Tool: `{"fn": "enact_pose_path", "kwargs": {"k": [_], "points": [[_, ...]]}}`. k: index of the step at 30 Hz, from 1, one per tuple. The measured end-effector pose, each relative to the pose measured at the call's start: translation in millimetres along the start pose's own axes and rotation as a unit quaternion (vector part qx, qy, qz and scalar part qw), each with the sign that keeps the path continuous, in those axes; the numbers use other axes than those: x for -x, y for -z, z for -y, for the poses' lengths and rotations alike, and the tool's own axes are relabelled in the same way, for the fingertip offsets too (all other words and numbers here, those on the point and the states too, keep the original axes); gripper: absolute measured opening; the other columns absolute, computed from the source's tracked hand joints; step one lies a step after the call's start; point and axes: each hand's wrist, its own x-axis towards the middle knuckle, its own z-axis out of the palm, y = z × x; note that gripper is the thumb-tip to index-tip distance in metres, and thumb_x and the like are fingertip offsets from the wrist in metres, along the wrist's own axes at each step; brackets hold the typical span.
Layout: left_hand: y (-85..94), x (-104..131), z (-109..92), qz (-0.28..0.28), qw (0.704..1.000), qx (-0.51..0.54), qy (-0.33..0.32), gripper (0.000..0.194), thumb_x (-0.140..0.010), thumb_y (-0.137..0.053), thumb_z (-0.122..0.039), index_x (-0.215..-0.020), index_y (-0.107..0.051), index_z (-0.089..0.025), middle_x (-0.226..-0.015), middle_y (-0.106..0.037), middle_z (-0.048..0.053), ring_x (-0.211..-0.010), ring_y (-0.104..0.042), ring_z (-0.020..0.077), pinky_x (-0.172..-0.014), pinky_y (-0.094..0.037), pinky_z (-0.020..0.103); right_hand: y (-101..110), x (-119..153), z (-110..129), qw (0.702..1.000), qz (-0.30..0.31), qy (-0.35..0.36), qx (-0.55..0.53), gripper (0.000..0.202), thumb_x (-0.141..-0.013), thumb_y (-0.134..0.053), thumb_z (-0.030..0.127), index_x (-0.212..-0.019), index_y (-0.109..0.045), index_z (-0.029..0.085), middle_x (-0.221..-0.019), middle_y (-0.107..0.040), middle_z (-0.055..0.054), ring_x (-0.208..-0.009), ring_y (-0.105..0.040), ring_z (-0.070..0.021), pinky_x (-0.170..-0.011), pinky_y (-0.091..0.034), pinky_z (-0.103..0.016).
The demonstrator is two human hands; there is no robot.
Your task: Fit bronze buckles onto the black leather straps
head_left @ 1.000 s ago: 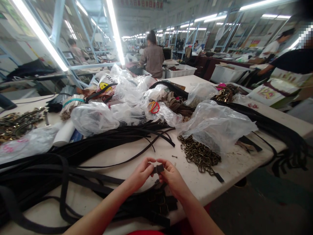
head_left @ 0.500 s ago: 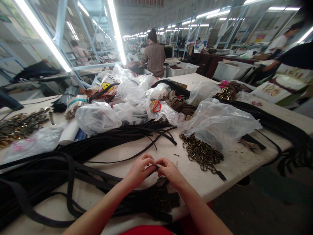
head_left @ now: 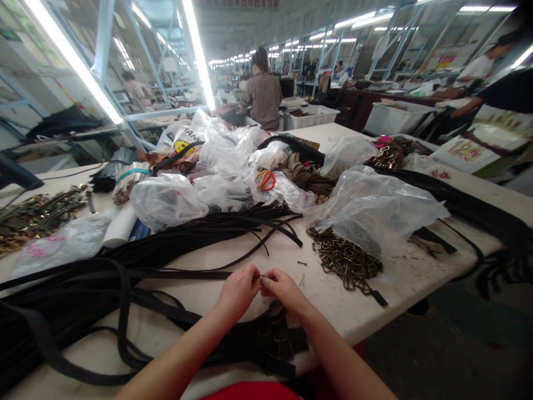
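Observation:
My left hand [head_left: 238, 290] is closed around a black strap [head_left: 195, 275], which trails off leftward over the table. At the strap's end my right hand [head_left: 282, 288] pinches, its fingertips almost meeting those of the left. A small dark bit shows between the fingertips; whether it is only the strap's end or also a metal part, I cannot tell. Below both hands lie black straps fitted with metal buckles [head_left: 280, 334], partly hidden by my right forearm. To the right is a heap of bronze-coloured metal loops [head_left: 347, 260], partly under a clear plastic bag [head_left: 375, 208].
Long black straps [head_left: 120, 289] cover the table's left side. Plastic bags [head_left: 166, 200] and bundled straps fill the back. More metal fittings [head_left: 45, 211] lie far left. The table edge [head_left: 400, 311] runs along the right. A person [head_left: 263, 94] is beyond the table.
My left fingers have closed more tightly and both hands have turned slightly. The strap now shows as a broad band running left from my left hand.

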Motion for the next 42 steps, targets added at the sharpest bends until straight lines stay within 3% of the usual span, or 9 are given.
{"fn": "enact_pose_path", "kwargs": {"k": [5, 10, 14, 20, 26, 32, 35, 38, 42], "points": [[-4.5, 0, 3, -0.005, 0.997, 0.053, -0.049, 0.006, -0.075, -0.051, -0.023, -0.079, -0.052, -0.019, -0.082, -0.053, 0.003, -0.076, -0.053, 0.0163, -0.067, -0.041, 0.027, 2, 5, 1, 1.000, -0.011, 0.018, 0.005, 0.009, -0.066, -0.054, 0.022, -0.073, -0.053, 0.016, -0.062, -0.057, 0.003, -0.061, -0.056, -0.0115, -0.066, -0.045, -0.027], [-0.5, -1, 3, -0.013, 0.993, 0.106, -0.058, 0.023, -0.071, -0.057, -0.023, -0.093, -0.050, -0.019, -0.095, -0.050, 0.004, -0.082, -0.053, 0.0165, -0.071, -0.043, 0.028, 3, 7, 1, 0.998, -0.020, 0.061, -0.019, 0.011, -0.067, -0.053, 0.023, -0.077, -0.051, 0.018, -0.064, -0.054, 0.004, -0.059, -0.053, -0.0106, -0.060, -0.043, -0.025], [-0.9, 1, -2, 0.021, 0.992, 0.058, -0.113, 0.020, -0.073, -0.055, -0.028, -0.092, -0.052, -0.019, -0.093, -0.052, 0.004, -0.080, -0.053, 0.0165, -0.070, -0.043, 0.027, 4, 7, -1, 0.992, -0.062, 0.106, 0.022, 0.021, -0.067, -0.056, 0.024, -0.086, -0.050, 0.018, -0.069, -0.052, 0.003, -0.065, -0.051, -0.0118, -0.062, -0.042, -0.025], [-2.8, 6, -9, 0.009, 0.989, -0.095, -0.115, 0.010, -0.072, -0.054, -0.027, -0.075, -0.054, -0.017, -0.076, -0.056, 0.005, -0.076, -0.052, 0.0212, -0.070, -0.039, 0.032, 14, 14, -4, 0.969, -0.153, 0.139, 0.133, 0.018, -0.067, -0.054, 0.023, -0.084, -0.052, 0.018, -0.064, -0.051, 0.003, -0.061, -0.049, -0.0134, -0.061, -0.040, -0.027], [-7.9, 1, -15, 0.001, 0.986, -0.076, -0.147, 0.018, -0.073, -0.054, -0.029, -0.087, -0.055, -0.017, -0.086, -0.059, 0.007, -0.084, -0.053, 0.0226, -0.076, -0.038, 0.035, 21, 14, -2, 0.976, -0.164, 0.112, 0.087, 0.020, -0.064, -0.056, 0.025, -0.082, -0.052, 0.018, -0.063, -0.051, 0.002, -0.060, -0.049, -0.0141, -0.060, -0.040, -0.028], [-14.9, 0, -19, -0.002, 0.984, -0.092, -0.153, 0.015, -0.077, -0.048, -0.028, -0.078, -0.058, -0.016, -0.077, -0.061, 0.009, -0.077, -0.055, 0.0227, -0.075, -0.037, 0.037, 27, 14, -7, 0.974, -0.188, 0.112, 0.065, 0.021, -0.063, -0.057, 0.026, -0.082, -0.052, 0.018, -0.063, -0.050, 0.003, -0.059, -0.048, -0.0135, -0.057, -0.039, -0.027], [-13.1, -2, -10, 0.029, 0.986, -0.056, -0.153, 0.019, -0.075, -0.050, -0.029, -0.087, -0.059, -0.017, -0.083, -0.061, 0.008, -0.081, -0.055, 0.0220, -0.078, -0.037, 0.035, 37, 15, -12, 0.968, -0.196, 0.115, 0.104, 0.019, -0.065, -0.055, 0.027, -0.082, -0.051, 0.018, -0.066, -0.052, 0.001, -0.062, -0.050, -0.0150, -0.060, -0.041, -0.028], [-6.5, -3, 7, 0.063, 0.991, -0.046, -0.111, 0.030, -0.075, -0.052, -0.038, -0.097, -0.057, -0.018, -0.092, -0.059, 0.007, -0.087, -0.053, 0.0216, -0.077, -0.038, 0.031, 47, 16, -9, 0.927, -0.221, 0.163, 0.254, 0.015, -0.070, -0.050, 0.025, -0.083, -0.055, 0.019, -0.077, -0.056, -0.004, -0.073, -0.052, -0.0189, -0.070, -0.041, -0.033], [3.3, 8, 27, 0.095, 0.992, -0.059, -0.061, 0.026, -0.082, -0.040, -0.036, -0.081, -0.059, -0.018, -0.082, -0.057, 0.005, -0.078, -0.053, 0.0181, -0.068, -0.037, 0.027, 44, 18, 5, 0.849, -0.190, 0.248, 0.426, 0.023, -0.076, -0.047, 0.024, -0.094, -0.060, 0.020, -0.094, -0.057, -0.008, -0.089, -0.050, -0.0213, -0.081, -0.035, -0.034]]}}
